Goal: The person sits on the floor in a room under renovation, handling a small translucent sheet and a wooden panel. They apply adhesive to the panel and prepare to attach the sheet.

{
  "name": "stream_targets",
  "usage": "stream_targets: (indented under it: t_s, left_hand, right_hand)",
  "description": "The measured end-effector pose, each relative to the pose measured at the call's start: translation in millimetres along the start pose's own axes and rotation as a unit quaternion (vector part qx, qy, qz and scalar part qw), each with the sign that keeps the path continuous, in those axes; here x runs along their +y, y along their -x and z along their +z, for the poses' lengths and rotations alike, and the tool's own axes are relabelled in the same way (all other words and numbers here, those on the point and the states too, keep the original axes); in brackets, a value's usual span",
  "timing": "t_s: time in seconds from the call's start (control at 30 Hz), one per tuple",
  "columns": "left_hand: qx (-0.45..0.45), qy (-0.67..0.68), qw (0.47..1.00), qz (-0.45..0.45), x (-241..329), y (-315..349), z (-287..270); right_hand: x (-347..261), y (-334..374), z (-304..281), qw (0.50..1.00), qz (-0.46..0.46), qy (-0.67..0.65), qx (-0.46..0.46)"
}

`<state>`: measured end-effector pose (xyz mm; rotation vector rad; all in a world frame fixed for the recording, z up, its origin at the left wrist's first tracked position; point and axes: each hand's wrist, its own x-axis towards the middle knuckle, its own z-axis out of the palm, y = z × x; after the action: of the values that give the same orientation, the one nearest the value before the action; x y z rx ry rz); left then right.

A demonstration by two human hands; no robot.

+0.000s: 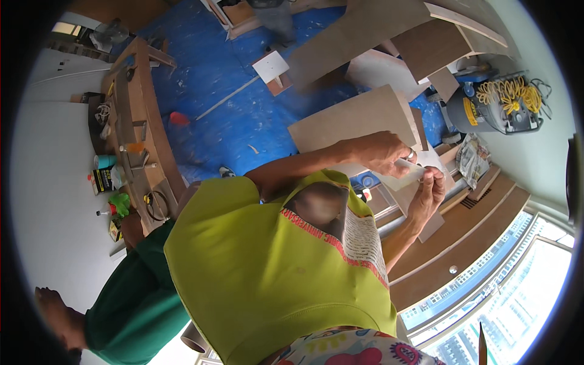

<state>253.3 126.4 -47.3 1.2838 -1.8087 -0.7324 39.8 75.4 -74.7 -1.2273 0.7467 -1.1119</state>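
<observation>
In front of my chest, my left hand point(388, 153), with a ring on one finger, is closed in a pinch on a small pale strip point(415, 165). From the other side, the thumb and fingertips of my right hand point(431, 187) meet at the strip's far end. Its exact kind is too small to make out. Beneath and beyond my hands lies a large light-brown board point(350, 118), with other thin pieces next to it. My lime-green shirt point(261, 243) fills much of the lower view.
A co-worker's dark green sleeve point(137, 304) is close on my left. Tools lie on a long wooden bench point(137, 103) beyond it. Blue sheeting point(213, 67) covers the floor. A grey drum-shaped machine point(465, 112) with a yellow coiled hose point(502, 91) stands far right, near crumpled paper point(473, 159).
</observation>
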Motion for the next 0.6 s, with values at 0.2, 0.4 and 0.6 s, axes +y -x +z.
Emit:
stream_targets:
  t_s: [0.2, 0.4, 0.6]
  left_hand:
    - [-0.013, -0.001, 1.000, -0.002, -10, 1, 1]
    - [-0.143, 0.020, 0.988, -0.063, -12, 25, -54]
    - [-0.267, 0.007, 0.954, -0.135, -20, 43, -71]
  right_hand:
    - [5, 0, 2, 0.996, 0.018, 0.082, 0.026]
    - [-13, -5, 26, 0.848, -0.201, 0.463, -0.159]
    - [-18, -12, 57, 0.705, -0.288, 0.524, -0.381]
